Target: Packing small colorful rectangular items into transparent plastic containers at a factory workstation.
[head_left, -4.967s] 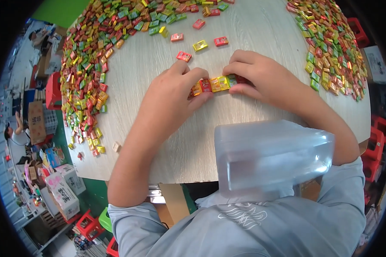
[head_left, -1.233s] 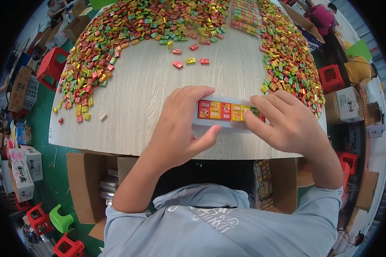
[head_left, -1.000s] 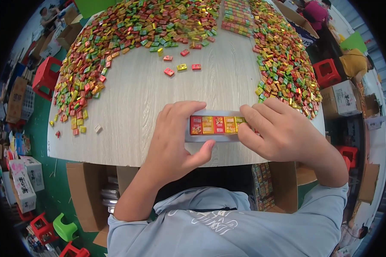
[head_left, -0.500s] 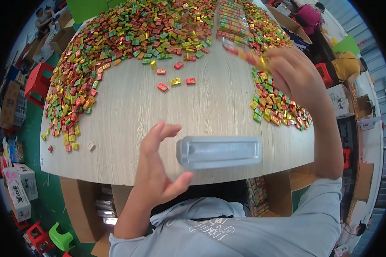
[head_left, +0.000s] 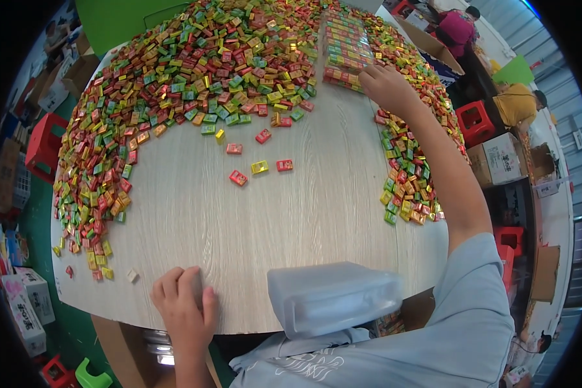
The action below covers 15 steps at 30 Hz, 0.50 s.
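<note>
While the right hand [head_left: 388, 87] reaches far across the pale wooden table [head_left: 239, 220], the left hand [head_left: 184, 310] rests flat, fingers spread.
Right fingers curl onto stacked rows of packed colourful sweets [head_left: 344, 48]; whether they grip is unclear.

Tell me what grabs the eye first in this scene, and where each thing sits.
A huge arc of small wrapped candies in red, green, yellow and orange sweeps round the far and left sides of the pale wooden table. The right hand reaches far out to neat stacked rows of filled packs at the top, while the left hand rests flat at the near edge. A clear plastic tray sits at the near edge, right of that hand.
</note>
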Each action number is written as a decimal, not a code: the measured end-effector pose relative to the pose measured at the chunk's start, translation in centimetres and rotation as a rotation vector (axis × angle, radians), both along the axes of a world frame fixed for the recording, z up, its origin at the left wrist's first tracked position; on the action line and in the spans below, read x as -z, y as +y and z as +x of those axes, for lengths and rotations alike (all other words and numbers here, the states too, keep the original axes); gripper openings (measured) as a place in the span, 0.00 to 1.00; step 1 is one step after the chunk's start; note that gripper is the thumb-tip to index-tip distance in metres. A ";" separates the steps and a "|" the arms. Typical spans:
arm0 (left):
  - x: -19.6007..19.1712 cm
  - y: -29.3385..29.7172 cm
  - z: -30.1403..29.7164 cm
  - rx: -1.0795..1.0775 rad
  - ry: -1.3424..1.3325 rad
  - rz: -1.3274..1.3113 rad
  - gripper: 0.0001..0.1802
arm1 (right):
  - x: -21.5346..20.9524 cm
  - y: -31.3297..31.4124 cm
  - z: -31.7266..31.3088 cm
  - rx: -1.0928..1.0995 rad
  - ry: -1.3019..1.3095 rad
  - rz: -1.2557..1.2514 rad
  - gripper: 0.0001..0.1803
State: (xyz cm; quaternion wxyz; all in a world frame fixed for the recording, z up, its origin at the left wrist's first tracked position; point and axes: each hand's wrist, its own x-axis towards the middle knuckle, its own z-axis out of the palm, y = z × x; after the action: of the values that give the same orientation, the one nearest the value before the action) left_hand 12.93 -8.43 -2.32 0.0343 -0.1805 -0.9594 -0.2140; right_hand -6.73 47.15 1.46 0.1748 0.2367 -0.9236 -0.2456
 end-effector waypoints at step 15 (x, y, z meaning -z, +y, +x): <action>0.4 -0.3 -0.3 0.005 0.008 -0.001 0.22 | 1.8 -1.4 -0.5 0.137 0.089 -0.147 0.17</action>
State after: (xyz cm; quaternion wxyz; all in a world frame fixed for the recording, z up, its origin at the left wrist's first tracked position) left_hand 12.63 -8.78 -2.72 0.0377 -0.1839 -0.9589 -0.2129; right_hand -7.21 45.75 -0.38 0.2154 0.1485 -0.9444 -0.1990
